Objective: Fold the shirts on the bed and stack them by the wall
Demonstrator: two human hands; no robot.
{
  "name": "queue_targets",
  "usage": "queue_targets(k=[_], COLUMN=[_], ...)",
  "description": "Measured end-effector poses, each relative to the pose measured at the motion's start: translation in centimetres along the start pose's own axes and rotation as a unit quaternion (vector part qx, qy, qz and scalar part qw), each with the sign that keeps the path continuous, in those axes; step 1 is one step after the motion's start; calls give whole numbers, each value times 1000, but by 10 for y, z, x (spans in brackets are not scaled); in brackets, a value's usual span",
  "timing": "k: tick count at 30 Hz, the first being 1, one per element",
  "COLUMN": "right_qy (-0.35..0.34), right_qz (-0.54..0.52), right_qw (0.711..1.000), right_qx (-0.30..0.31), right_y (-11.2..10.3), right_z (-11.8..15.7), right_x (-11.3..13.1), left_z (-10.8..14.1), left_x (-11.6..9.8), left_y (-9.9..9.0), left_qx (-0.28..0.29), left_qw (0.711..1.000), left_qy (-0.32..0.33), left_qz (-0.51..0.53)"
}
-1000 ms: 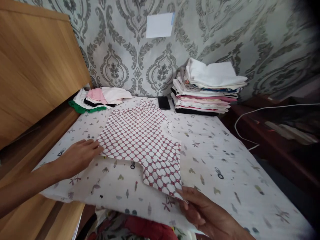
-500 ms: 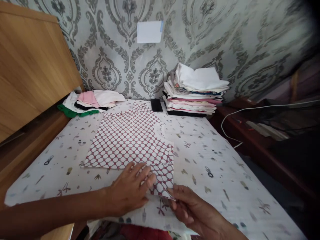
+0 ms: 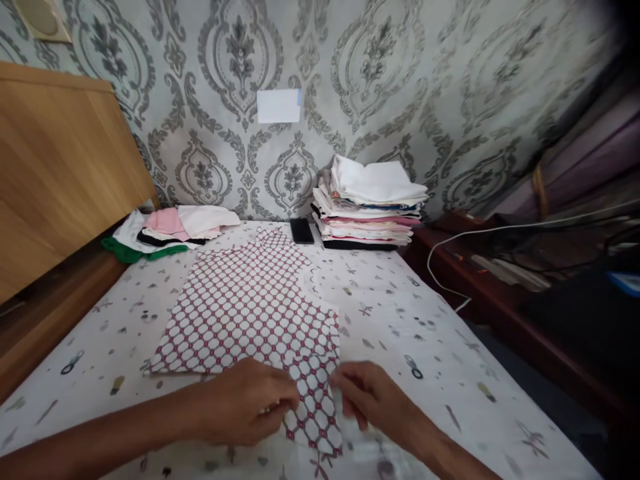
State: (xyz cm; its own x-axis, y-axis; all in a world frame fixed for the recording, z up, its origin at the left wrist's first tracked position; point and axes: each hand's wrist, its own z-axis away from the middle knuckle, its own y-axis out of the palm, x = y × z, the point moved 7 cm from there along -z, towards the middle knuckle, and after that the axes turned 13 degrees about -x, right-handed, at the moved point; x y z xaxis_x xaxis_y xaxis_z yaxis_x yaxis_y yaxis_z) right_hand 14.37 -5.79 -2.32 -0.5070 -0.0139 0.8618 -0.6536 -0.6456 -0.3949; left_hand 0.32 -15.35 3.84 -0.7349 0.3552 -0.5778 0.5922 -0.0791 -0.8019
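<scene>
A white garment with a red and grey lattice pattern lies spread on the printed white sheet. My left hand is at its lower edge, fingers curled together at the near sleeve; the fingertips seem to pinch the cloth, though the pinch itself is hard to make out. On the sleeve's right edge, my right hand has its thumb and forefinger closed against the fabric, the other fingers bent below. The sleeve's corner hangs toward me between the two hands, lying on the sheet.
A tall stack of folded clothes stands at the back right, beside a black phone. Loose clothes lie at the back left near a wooden panel. A white cable runs along the right side.
My left hand has gone from spread fingers to curled ones. My right hand has moved from the sleeve's corner up its right edge. The camera view has tilted up.
</scene>
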Motion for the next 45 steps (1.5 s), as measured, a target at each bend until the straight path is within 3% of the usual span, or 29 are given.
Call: queue_targets(k=[3, 5, 7, 10, 13, 17, 20, 23, 26, 28, 32, 35, 39, 42, 45], right_qy=[-211, -318, -383, -409, -400, -396, -368, -284, -232, -188, -94, -45, -18, -19, -12], right_qz=[106, 167, 234, 325, 355, 345, 332, 350, 361, 365, 365, 349, 304, 246, 169], right_qw=[964, 921, 880, 838, 828, 830, 849, 874, 885, 891, 904, 914, 929, 943, 960], right_qx=[-119, -149, -155, -158, -167, -186, -186, -181, -183, -192, -202, -200, -210, -223, -221], right_y=[-6, 9, 27, 42, 35, 18, 8, 0, 0, 3, 4, -2, -15, -21, -22], right_z=[-36, -59, -82, -109, -120, -128, -162, -226, -292, -329, -380, -401, -411, -410, -407], right_x=[50, 72, 76, 58, 39, 49, 81, 115, 144, 154, 156, 152, 149, 149, 144], left_z=[-24, -39, -46, -41, -18, 11, 19, 20, 12, 0, -30, -33, -22, -30, -60], left_x=[25, 60, 104, 175, 240, 290, 305, 311, 310, 304, 296, 312, 333, 314, 277], left_y=[-17, -28, -37, -51, -83, -128, -152, -171, -178, -171, -137, -127, -138, -132, -101], left_qx=[-51, -132, -198, -212, -224, -260, -309, -363, -374, -353, -254, -214, -229, -249, -203], left_qw=[998, 989, 972, 958, 931, 899, 879, 848, 837, 856, 926, 930, 889, 881, 936], left_qy=[-30, -54, -81, -111, -184, -237, -242, -261, -266, -245, -152, -167, -249, -240, -126], left_qz=[2, -48, -96, -156, -223, -259, -272, -283, -296, -288, -234, -246, -310, -323, -258])
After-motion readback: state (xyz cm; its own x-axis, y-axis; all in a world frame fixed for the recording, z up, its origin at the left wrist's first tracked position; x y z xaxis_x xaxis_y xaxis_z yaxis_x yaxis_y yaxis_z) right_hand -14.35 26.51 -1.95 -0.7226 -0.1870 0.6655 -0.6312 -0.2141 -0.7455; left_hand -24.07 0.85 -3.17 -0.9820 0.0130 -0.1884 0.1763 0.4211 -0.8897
